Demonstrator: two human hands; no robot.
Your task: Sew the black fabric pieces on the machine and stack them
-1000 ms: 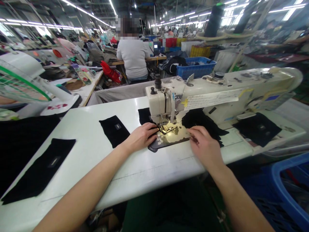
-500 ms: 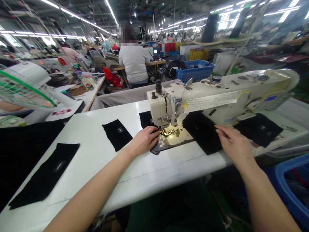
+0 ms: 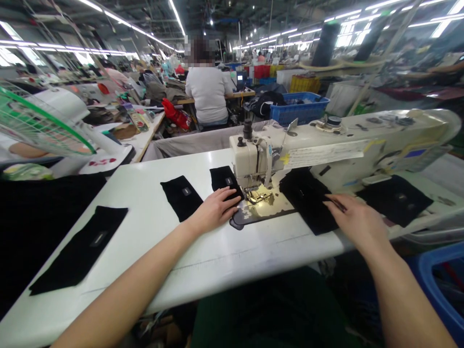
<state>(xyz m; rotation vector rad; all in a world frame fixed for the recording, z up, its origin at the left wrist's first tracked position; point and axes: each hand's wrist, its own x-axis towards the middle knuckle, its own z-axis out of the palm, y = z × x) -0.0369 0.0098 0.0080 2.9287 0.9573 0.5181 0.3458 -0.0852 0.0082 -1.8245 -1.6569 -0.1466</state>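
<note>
My left hand (image 3: pixel 217 209) lies with its fingers stretched out over the near edge of a small black fabric piece (image 3: pixel 222 177) with a grey label, just left of the sewing machine's lit presser foot (image 3: pixel 259 195). My right hand (image 3: pixel 357 218) is closed, thumb and fingers pinched at the right edge of a stack of black fabric pieces (image 3: pixel 308 200) right of the needle area. A dark line shows between those fingers; it may be fabric. The sewing machine (image 3: pixel 326 145) is cream-coloured, with a paper strip taped along its arm.
Labelled black pieces lie left on the white table (image 3: pixel 145 232): one piece (image 3: pixel 182 195) near, another (image 3: pixel 81 251) farther off. More black fabric (image 3: pixel 395 198) rests at right. A green-rimmed fan (image 3: pixel 47 121) stands left, a blue basket (image 3: pixel 300 108) behind, and a person (image 3: pixel 207 94) sits ahead.
My left hand and the fabric piece under it have shifted slightly left of the presser foot, and the piece's label now shows. My right hand stays at the stack. The view has turned a little left.
</note>
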